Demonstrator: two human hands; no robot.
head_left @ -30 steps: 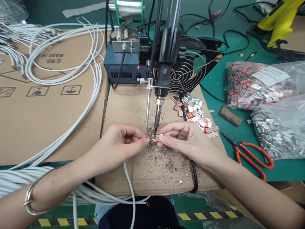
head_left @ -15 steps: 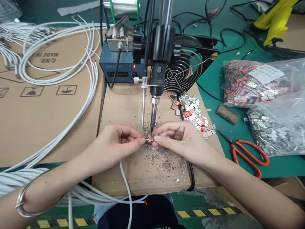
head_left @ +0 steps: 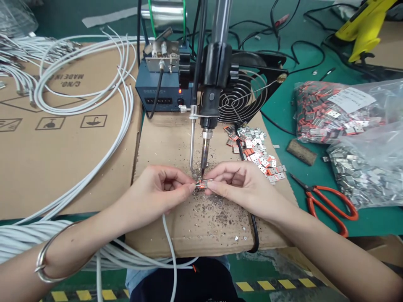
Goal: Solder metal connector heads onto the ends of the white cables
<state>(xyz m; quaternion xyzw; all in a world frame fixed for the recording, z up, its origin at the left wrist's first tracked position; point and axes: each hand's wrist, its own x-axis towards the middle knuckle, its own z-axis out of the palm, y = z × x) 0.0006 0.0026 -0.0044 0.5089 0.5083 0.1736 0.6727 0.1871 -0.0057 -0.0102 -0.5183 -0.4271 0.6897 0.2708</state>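
My left hand (head_left: 166,187) pinches the end of a white cable (head_left: 170,243), which hangs down below it past the cardboard's front edge. Between finger and thumb, my right hand (head_left: 237,180) grips a small USB connector (head_left: 206,183) with an orange part. Thin wires at the cable's end meet the connector's orange side. Right above that spot is the tip of the soldering iron (head_left: 204,161), held upright in a stand. Beside it a bent metal solder feed tube (head_left: 191,147) points at the same place. Fingertips partly hide the joint.
A pile of USB connectors (head_left: 260,157) lies right of the iron. Further right are red-handled cutters (head_left: 333,205), a brown block (head_left: 301,152) and bags of connectors (head_left: 340,111) and metal shells (head_left: 365,172). Behind stand a blue solder feeder (head_left: 163,92) and a fan (head_left: 242,94). White cables (head_left: 122,130) cover the left.
The view has shifted slightly, so most things appear a little further right. Both hands keep their grips, with the connector still beneath the iron's tip.
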